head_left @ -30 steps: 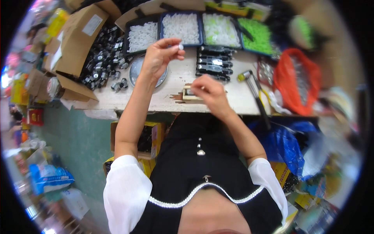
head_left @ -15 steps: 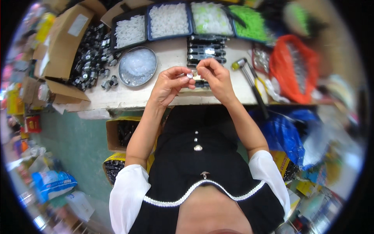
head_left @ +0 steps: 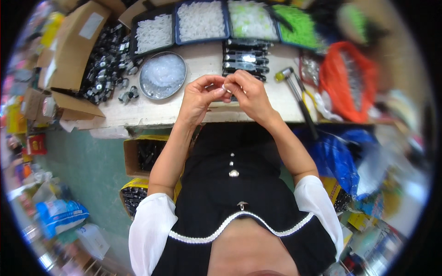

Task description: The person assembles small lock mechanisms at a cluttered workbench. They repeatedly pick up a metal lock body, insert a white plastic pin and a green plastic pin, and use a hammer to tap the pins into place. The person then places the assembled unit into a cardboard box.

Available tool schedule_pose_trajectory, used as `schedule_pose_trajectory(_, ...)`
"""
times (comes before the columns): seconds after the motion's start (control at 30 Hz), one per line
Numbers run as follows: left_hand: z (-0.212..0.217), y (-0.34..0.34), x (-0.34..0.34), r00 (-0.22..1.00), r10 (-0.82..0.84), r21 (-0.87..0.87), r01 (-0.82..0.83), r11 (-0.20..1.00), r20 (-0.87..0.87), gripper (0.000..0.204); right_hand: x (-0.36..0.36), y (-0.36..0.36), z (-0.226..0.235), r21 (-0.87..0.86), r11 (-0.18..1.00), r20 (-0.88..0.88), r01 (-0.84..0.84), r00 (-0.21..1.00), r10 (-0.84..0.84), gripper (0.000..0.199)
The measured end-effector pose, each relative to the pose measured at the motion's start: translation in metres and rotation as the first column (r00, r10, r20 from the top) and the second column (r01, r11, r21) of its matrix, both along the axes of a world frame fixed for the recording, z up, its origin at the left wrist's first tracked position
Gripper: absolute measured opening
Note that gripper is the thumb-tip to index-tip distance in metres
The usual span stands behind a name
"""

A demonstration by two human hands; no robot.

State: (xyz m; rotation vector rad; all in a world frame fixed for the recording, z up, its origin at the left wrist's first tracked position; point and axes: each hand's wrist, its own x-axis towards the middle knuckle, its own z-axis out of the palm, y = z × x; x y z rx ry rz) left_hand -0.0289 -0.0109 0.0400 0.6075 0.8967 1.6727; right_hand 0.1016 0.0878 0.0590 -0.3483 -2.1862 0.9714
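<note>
Over the near part of the worktable, my two hands meet at the fingertips. My left hand pinches a small round white piece between thumb and fingers. From the other side my right hand closes its thumb and forefinger against that piece; whatever else it grips is hidden by the fingers. Just beyond the hands lies a stacked row of glossy black elongated parts, partly covered by my right hand. Left of my left hand rests a round metal dish holding small translucent pieces.
Trays of white and green pieces line the back. A cardboard box with spilled black-and-silver parts stands left. To the right lie a yellow-headed hammer and an orange bag. Below the table are boxes of black parts.
My right hand has shifted slightly left, bringing its fingertips against the white piece at my left fingertips. The small gap between the hands has closed.
</note>
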Motion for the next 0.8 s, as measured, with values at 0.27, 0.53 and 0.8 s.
schedule_pose_trajectory(0.27,-0.004,-0.009,0.010,0.992,0.123,-0.001,-0.123,0.992,-0.030,0.024,0.002,-0.006,-0.001,-0.191,0.981,-0.070,0.043,0.996,-0.057,0.008)
schedule_pose_trajectory(0.53,-0.007,-0.009,0.023,0.978,0.192,0.019,-0.191,0.981,-0.077,0.023,-0.004,-0.006,-0.013,-0.087,0.996,-0.102,0.012,0.995,-0.020,0.009)
schedule_pose_trajectory(0.8,-0.014,-0.007,0.017,0.709,0.286,0.062,-0.324,0.944,-0.645,0.020,0.014,0.006,-0.029,0.101,0.993,0.154,0.069,0.985,-0.084,0.006)
